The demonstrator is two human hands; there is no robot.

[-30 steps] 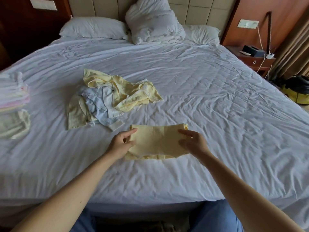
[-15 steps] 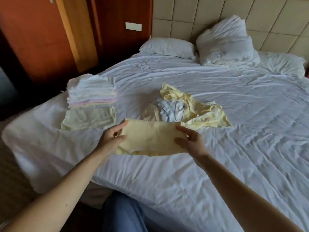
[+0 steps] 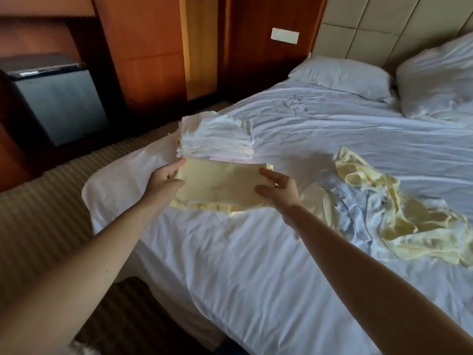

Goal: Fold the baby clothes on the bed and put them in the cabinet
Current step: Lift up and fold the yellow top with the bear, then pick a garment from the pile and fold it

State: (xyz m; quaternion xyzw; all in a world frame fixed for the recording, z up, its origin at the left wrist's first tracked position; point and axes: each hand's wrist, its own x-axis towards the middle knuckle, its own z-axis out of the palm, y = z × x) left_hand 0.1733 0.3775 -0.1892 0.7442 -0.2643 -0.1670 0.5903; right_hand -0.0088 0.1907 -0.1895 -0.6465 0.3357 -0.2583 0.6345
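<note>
Garment [image 3: 220, 183] apparently nearer stack [image 3: 215, 139] now

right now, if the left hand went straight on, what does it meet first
Probably the stack of folded clothes, just past the left hand, which grips the folded yellow garment; depth unclear.

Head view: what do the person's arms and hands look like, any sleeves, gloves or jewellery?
Both forearms are bare, with no sleeves in view. The left hand and the right hand wear no gloves, and no watch, bracelet or ring shows on either.
</note>
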